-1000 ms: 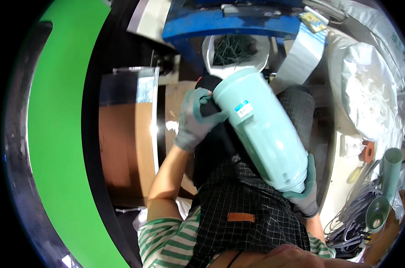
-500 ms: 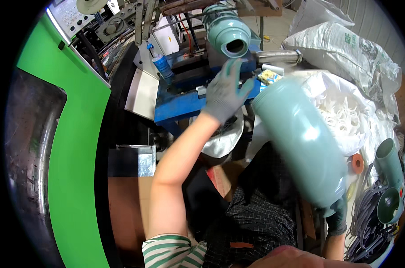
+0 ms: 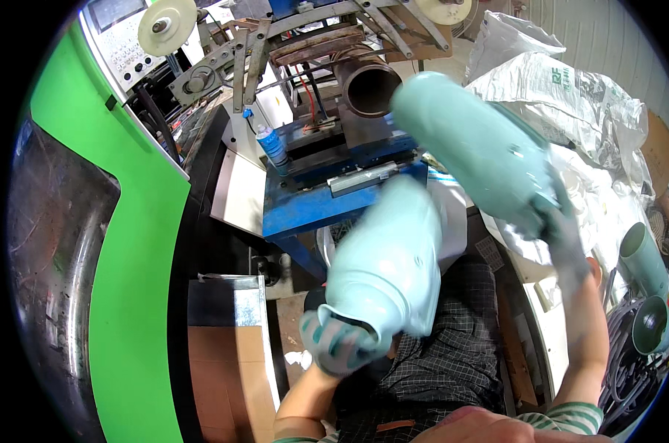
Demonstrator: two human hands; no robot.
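My gloved left hand (image 3: 336,344) is closed on the collared open end of a pale green plastic pipe fitting (image 3: 386,258), held tilted above my lap. Up and to the right, my gloved right hand (image 3: 558,230) grips the lower end of a second pale green plastic pipe (image 3: 473,148). Motion blurs this pipe and that hand. Beyond its upper left end is a dark hollow metal cylinder (image 3: 347,80) on the machine, its round mouth facing me. The cylinder stands over a blue metal bench (image 3: 312,209).
A blue spray can (image 3: 272,149) stands on the bench's left side. Linked metal arms (image 3: 316,21) cross above the cylinder. White sacks (image 3: 563,96) fill the right side. Near them lie green pipe pieces (image 3: 642,255) and grey coiled cable (image 3: 626,369). A green machine panel (image 3: 139,244) borders the left.
The fitting that was on the machine is off it, and my left hand now holds it near my lap. My right hand has raised its pipe up toward the metal cylinder.
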